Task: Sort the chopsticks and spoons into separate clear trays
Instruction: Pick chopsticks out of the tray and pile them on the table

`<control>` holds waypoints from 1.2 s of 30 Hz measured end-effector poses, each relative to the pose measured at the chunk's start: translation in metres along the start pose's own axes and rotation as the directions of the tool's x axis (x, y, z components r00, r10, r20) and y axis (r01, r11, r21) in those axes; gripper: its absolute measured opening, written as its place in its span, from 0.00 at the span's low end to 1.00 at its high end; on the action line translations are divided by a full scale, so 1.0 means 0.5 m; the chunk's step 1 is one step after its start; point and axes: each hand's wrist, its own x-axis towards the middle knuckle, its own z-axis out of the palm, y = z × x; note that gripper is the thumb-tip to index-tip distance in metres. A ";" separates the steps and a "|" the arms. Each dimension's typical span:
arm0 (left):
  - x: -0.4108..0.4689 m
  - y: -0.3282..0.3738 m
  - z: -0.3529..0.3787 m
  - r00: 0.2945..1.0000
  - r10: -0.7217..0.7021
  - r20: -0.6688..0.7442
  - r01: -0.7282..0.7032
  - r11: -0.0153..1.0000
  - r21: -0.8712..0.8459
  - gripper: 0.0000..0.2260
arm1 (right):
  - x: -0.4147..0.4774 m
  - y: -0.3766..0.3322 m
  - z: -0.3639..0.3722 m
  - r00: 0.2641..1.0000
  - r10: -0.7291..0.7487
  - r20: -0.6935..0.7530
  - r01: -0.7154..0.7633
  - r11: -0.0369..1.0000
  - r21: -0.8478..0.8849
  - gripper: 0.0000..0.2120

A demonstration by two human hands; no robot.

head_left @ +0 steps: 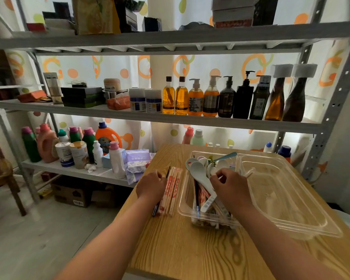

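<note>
Head view: sorting judged to be mid-way.
Left hand (150, 184): grasps the wrapped chopsticks (171, 190) on the table (190, 249), beside the left tray (181, 201).
Right hand (230, 184): curled over the spoons (200, 174) in that tray; cannot tell what it grasps.
Next: free tangled chopsticks; the right tray (291, 199) is probably their destination.

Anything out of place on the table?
Yes. A chopstick bundle lies on the table, held by the left hand, outside both trays. The left tray mixes spoons and chopsticks; the right tray looks empty.
</note>
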 end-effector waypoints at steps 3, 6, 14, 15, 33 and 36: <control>-0.002 0.024 -0.009 0.999 0.025 -0.033 -0.027 0.996 -0.083 0.11 | 0.005 0.015 -0.011 0.997 0.048 -0.058 -0.050 0.998 -0.044 0.06; -0.011 0.059 -0.015 0.999 0.036 -0.036 -0.041 0.986 -0.162 0.10 | 0.009 0.033 -0.019 0.988 0.114 -0.101 -0.124 0.987 -0.099 0.12; -0.048 0.142 0.001 0.997 0.070 0.012 -0.064 0.960 -0.271 0.07 | 0.003 0.066 -0.017 0.973 0.229 0.017 -0.224 0.964 -0.140 0.23; -0.054 0.146 0.005 0.996 0.083 0.019 -0.075 0.962 -0.262 0.08 | 0.002 0.067 -0.017 0.974 0.223 0.026 -0.218 0.967 -0.135 0.22; -0.085 0.148 0.022 0.961 0.276 -0.015 -0.276 0.956 -0.105 0.11 | 0.014 0.070 -0.025 0.963 0.266 0.032 -0.266 0.964 -0.009 0.20; -0.085 0.148 0.025 0.954 0.296 -0.049 -0.299 0.952 -0.073 0.07 | 0.013 0.072 -0.028 0.969 0.244 0.039 -0.242 0.969 -0.040 0.10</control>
